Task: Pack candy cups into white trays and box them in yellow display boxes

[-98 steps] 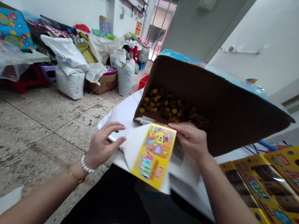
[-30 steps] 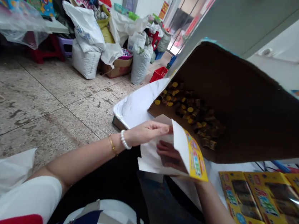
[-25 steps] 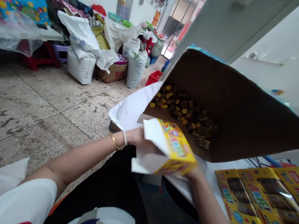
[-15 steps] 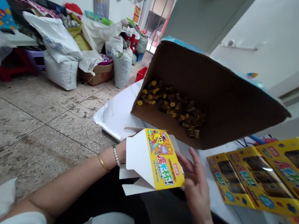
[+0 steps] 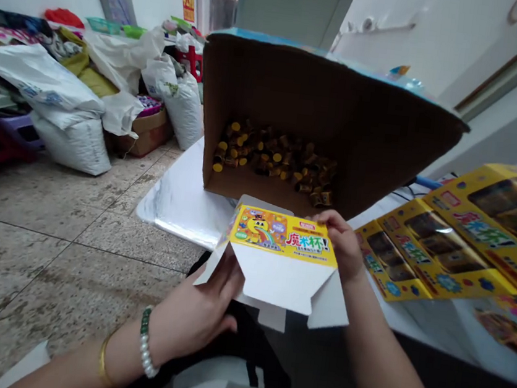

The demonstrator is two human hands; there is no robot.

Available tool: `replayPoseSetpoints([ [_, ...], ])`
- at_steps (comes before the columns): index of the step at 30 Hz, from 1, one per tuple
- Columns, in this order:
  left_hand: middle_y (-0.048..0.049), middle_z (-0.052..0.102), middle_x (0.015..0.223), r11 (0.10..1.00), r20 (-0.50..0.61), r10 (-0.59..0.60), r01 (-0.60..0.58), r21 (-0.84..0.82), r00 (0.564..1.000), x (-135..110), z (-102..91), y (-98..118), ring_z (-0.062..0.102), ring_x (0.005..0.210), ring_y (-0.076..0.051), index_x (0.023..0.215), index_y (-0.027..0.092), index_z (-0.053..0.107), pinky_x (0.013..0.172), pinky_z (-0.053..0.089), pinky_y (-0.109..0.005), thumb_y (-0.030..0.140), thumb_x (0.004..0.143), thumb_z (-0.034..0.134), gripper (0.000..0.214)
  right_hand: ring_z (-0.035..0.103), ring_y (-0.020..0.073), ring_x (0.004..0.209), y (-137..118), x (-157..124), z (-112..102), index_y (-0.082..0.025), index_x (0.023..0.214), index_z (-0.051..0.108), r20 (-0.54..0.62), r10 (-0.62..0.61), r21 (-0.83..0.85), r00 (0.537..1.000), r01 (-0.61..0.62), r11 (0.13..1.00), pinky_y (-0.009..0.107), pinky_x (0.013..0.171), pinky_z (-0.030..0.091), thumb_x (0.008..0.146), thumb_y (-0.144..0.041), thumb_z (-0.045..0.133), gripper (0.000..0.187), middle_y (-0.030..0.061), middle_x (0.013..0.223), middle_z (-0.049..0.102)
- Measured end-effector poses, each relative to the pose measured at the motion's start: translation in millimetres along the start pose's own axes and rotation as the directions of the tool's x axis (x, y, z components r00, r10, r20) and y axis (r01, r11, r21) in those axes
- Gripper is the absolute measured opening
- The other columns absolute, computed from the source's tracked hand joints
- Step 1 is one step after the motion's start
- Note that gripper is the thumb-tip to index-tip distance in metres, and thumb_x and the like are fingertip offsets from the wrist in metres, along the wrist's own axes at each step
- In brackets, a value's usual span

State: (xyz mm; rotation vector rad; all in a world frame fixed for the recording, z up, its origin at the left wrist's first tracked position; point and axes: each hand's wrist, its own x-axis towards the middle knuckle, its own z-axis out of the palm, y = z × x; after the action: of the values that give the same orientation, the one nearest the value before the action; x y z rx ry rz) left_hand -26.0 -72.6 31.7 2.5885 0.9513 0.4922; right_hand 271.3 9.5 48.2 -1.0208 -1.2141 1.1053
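Observation:
A small yellow and white cardboard box [image 5: 284, 237] with loose white flaps is tilted over my lap. Its printed yellow panel faces up, with a cartoon figure and large characters. My right hand [image 5: 343, 244] grips its far right edge, fingers bent over the corner. At the near left end, my left hand [image 5: 198, 312] has its fingers stretched inside the flaps, partly hidden by them, and its thumb apart below. Beyond the box, a large brown carton [image 5: 388, 121] lies on its side, holding many small yellow-lidded cups [image 5: 272, 158].
Yellow window boxes [image 5: 438, 252] stand in a row at the right of the white table [image 5: 168, 202]. Stuffed white sacks [image 5: 73, 135] and a brown carton [image 5: 147, 131] sit on the floor at left. A red stool [image 5: 2, 152] stands at the far left.
The small box has turned so its panel lies crosswise, white flaps toward me. My left hand has come into view at its left end; my right hand has closed on its far corner. The view swung right.

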Motion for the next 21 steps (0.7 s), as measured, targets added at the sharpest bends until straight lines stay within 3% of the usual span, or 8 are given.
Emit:
replayPoseSetpoints([
  [4, -0.0263, 0.055, 0.14, 0.973, 0.006, -0.02, 0.018, 0.231, 1.0, 20.6, 23.9, -0.5, 0.038, 0.141, -0.039, 0.141, 0.007, 0.048, 0.115, 0.029, -0.065, 0.0, 0.09, 0.039, 0.053, 0.067, 0.0221, 0.091, 12.3, 13.6, -4.3, -0.025, 0.103, 0.068, 0.044, 0.078, -0.101, 0.996, -0.074, 0.992, 0.039, 0.084, 0.054, 0.065, -0.048, 0.079, 0.046, 0.005, 0.1, 0.071],
  [7, -0.0231, 0.062, 0.131, 0.959, 0.042, -0.049, 0.036, 0.28, 0.998, 35.3, 27.7, -0.8, 0.049, 0.133, -0.038, 0.135, 0.009, 0.054, 0.111, 0.037, -0.061, 0.0, 0.088, 0.038, 0.05, 0.066, 0.0218, 0.099, 18.9, -5.5, -5.9, -0.021, 0.113, 0.068, -0.236, -0.124, -0.275, 0.964, 0.056, 0.96, 0.04, 0.092, 0.052, 0.076, -0.043, 0.074, 0.043, 0.0081, 0.11, 0.071],
  [9, -0.0229, 0.067, 0.118, 0.946, 0.054, -0.056, 0.035, 0.323, 0.997, 39.7, 22.6, 0.1, 0.058, 0.121, -0.037, 0.127, 0.006, 0.06, 0.102, 0.046, -0.056, 0.001, 0.089, 0.036, 0.045, 0.066, 0.0221, 0.094, 24.8, -38.6, -5.5, -0.019, 0.105, 0.07, -0.515, -0.364, -0.461, 0.776, 0.107, 0.881, 0.041, 0.091, 0.052, 0.082, -0.039, 0.07, 0.031, 0.008, 0.102, 0.071],
  [11, -0.0229, 0.068, 0.104, 0.935, 0.039, -0.087, 0.068, 0.349, 0.995, 41.8, 15.4, 1.6, 0.064, 0.105, -0.037, 0.115, 0.005, 0.064, 0.089, 0.054, -0.052, 0.0, 0.089, 0.031, 0.043, 0.067, 0.0229, 0.086, 33.1, -84.4, -0.2, -0.019, 0.099, 0.071, -0.596, -0.541, -0.63, 0.593, 0.071, 0.773, 0.042, 0.086, 0.053, 0.086, -0.034, 0.067, 0.02, 0.0071, 0.092, 0.07],
  [13, -0.0219, 0.068, 0.095, 0.925, 0.014, -0.131, 0.117, 0.363, 0.991, 45.5, 9.2, 2.5, 0.067, 0.092, -0.035, 0.109, 0.006, 0.065, 0.078, 0.056, -0.048, 0.002, 0.09, 0.028, 0.041, 0.067, 0.0232, 0.079, 41.9, -131.3, 12.0, -0.024, 0.101, 0.072, -0.447, -0.574, -0.773, 0.686, 0.027, 0.634, 0.04, 0.083, 0.054, 0.085, -0.024, 0.068, 0.016, 0.0055, 0.089, 0.071],
  [15, -0.0201, 0.069, 0.092, 0.92, 0.003, -0.159, 0.147, 0.363, 0.987, 52.8, 5.6, 1.7, 0.068, 0.084, -0.032, 0.108, 0.009, 0.064, 0.072, 0.056, -0.043, 0.005, 0.092, 0.03, 0.037, 0.069, 0.0242, 0.079, 48.0, -164.5, 30.6, -0.032, 0.109, 0.071, -0.176, -0.555, -0.839, 0.813, 0.171, 0.516, 0.039, 0.079, 0.056, 0.082, -0.016, 0.069, 0.031, 0.004, 0.091, 0.073],
  [18, -0.0193, 0.071, 0.095, 0.922, 0.016, -0.155, 0.139, 0.361, 0.988, 66.9, 4.6, -1.1, 0.07, 0.08, -0.029, 0.116, 0.012, 0.06, 0.07, 0.056, -0.039, 0.011, 0.094, 0.037, 0.032, 0.068, 0.0296, 0.106, 52.2, -170.0, 59.6, -0.034, 0.135, 0.058, 0.157, -0.553, -0.828, 0.818, 0.414, 0.378, 0.046, 0.092, 0.056, 0.08, -0.011, 0.068, 0.061, 0.0071, 0.119, 0.071],
  [21, -0.0257, 0.069, 0.11, 0.929, 0.016, -0.126, 0.112, 0.352, 0.992, 69.3, 0.2, 2.8, 0.07, 0.09, -0.033, 0.131, 0.007, 0.052, 0.075, 0.056, -0.043, 0.01, 0.094, 0.037, 0.04, 0.058, 0.0328, 0.125, 57.4, -134.5, 72.6, -0.025, 0.146, 0.048, 0.229, -0.531, -0.844, 0.816, 0.438, 0.31, 0.052, 0.105, 0.048, 0.084, -0.015, 0.064, 0.065, 0.0131, 0.135, 0.062],
])
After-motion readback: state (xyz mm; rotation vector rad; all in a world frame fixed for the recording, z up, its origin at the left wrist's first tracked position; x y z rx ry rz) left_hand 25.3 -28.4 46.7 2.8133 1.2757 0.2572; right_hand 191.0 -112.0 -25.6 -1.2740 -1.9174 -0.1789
